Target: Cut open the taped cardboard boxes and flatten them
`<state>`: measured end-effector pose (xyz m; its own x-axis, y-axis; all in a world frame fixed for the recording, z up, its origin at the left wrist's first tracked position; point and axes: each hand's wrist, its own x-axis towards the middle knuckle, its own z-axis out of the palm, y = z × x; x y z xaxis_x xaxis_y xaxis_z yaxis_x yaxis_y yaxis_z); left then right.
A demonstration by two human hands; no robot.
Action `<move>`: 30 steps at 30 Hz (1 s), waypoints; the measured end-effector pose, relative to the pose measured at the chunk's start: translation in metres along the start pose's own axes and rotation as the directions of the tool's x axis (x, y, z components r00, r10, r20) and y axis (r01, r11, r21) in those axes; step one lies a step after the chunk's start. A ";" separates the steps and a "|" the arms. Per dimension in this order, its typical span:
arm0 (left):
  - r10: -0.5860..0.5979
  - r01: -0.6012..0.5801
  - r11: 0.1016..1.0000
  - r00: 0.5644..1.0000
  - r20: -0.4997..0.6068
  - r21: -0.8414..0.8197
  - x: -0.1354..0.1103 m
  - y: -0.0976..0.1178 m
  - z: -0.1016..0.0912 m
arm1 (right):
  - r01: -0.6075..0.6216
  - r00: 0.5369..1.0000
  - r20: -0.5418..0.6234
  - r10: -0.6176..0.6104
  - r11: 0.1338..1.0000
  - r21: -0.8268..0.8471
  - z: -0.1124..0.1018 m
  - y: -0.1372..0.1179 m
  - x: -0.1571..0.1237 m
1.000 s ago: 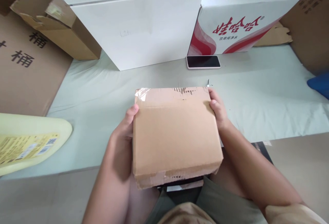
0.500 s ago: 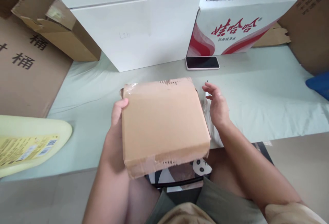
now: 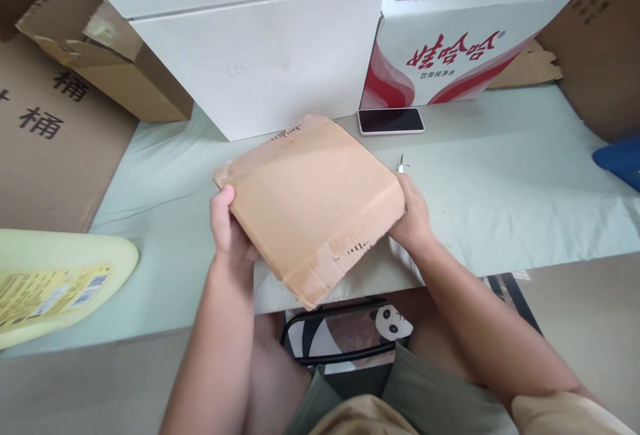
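Head view: flat brown cardboard box [image 3: 315, 195], taped and torn along its ends, held askew above the pale green cloth [image 3: 510, 188]. Left hand [image 3: 227, 225] clamped on the box's left corner, thumb on top; right hand [image 3: 413, 216] clamped on its right corner, fingers partly hidden. Beyond the box: black-screened, pale-edged phone [image 3: 391, 121] and large plain white carton [image 3: 270, 62]. Left of the box: pale yellow plastic container [image 3: 70, 244], labelled.

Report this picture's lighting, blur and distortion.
Head view: soft light, no harsh glare on the cardboard box; same view: small print on the bottle label too blurred to read; there, too, edges of the plain white box splay, perhaps lens stretch.
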<state>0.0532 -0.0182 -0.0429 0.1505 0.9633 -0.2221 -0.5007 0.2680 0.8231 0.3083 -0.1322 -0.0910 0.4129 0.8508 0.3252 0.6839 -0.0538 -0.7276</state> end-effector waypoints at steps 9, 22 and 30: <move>0.076 -0.076 0.996 0.997 0.000 -0.054 -0.003 0.004 0.008 | -0.048 0.987 -0.139 0.079 0.976 0.214 -0.008 0.005 0.005; 0.276 -0.276 0.961 0.960 -0.052 -0.010 0.000 -0.026 0.025 | 0.422 0.902 0.154 -0.404 0.898 -0.120 0.032 -0.037 -0.033; 0.303 -0.302 0.953 0.953 -0.023 0.040 -0.008 -0.036 0.033 | 0.205 0.953 0.201 -0.225 0.972 0.116 0.039 -0.005 -0.032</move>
<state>0.0981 -0.0360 -0.0533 -0.0275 0.9993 0.0257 -0.4884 -0.0359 0.8719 0.2682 -0.1393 -0.1211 0.1189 0.9283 0.3524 0.6795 0.1827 -0.7106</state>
